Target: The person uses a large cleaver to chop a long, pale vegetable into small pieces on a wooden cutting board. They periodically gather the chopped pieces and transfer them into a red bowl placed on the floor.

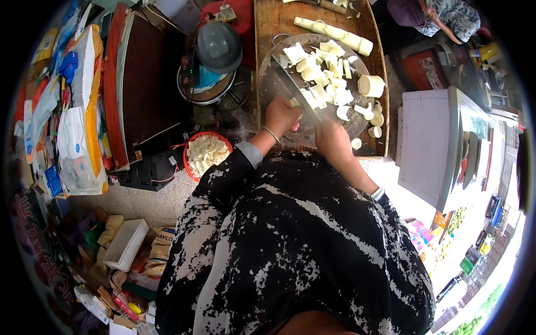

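Observation:
My right hand [333, 140] grips a kitchen cleaver [296, 88], its blade slanting across a round wooden chopping board [272, 79]. Left of the blade, my left hand [282, 115] has its fingers curled around a small pale piece of bamboo shoot [294, 102], mostly hidden by the fingers. Cut bamboo shoot chunks [324, 75] lie heaped on the board, right of the cleaver. A thick peeled section [371, 86] sits at the board's right edge. Behind the heap, a long peeled bamboo shoot [333, 34] lies across the board's far rim.
The board rests on a wooden table [274, 19] with raised edges. On the floor at left, a red basin [185, 157] holds sliced pieces. A stool [205, 98] stands beside the table, a grey helmet [220, 48] above it. Another person [448, 19] is at upper right.

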